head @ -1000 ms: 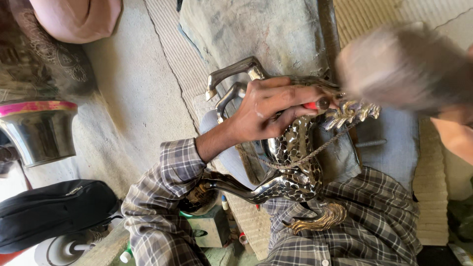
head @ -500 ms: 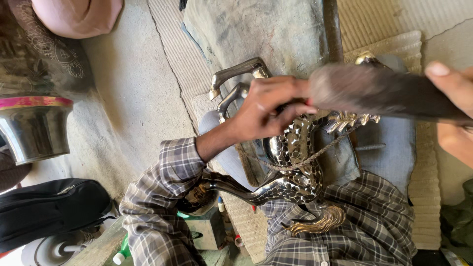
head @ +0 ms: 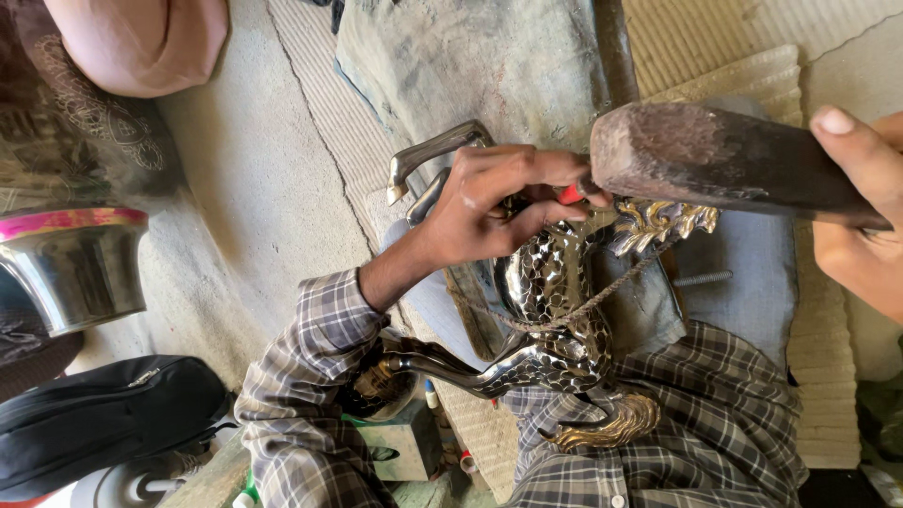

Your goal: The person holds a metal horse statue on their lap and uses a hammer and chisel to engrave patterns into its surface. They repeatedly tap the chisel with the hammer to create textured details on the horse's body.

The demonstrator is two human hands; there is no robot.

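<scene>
A silver metal horse figure (head: 550, 292) with scaled skin, a gold mane (head: 658, 221) and a gold tail (head: 602, 428) lies across my lap, tied with a thin cord. My left hand (head: 489, 202), in a plaid sleeve, pinches a small red-handled punch (head: 569, 195) against the horse's neck. My right hand (head: 861, 216) at the right edge grips a thick, dark wooden mallet (head: 715, 160). The mallet's blunt end sits right at the top of the punch.
A steel pot (head: 66, 268) with a pink rim stands at the left, with a black bag (head: 103, 423) below it. Curved metal pieces (head: 433, 155) lie behind my left hand on a grey cloth (head: 489, 66). A woven mat (head: 837, 310) and a bolt (head: 701, 278) are at the right.
The mallet has swung down from the upper right, where it was blurred, to the punch head. My left hand has stayed on the horse with the punch.
</scene>
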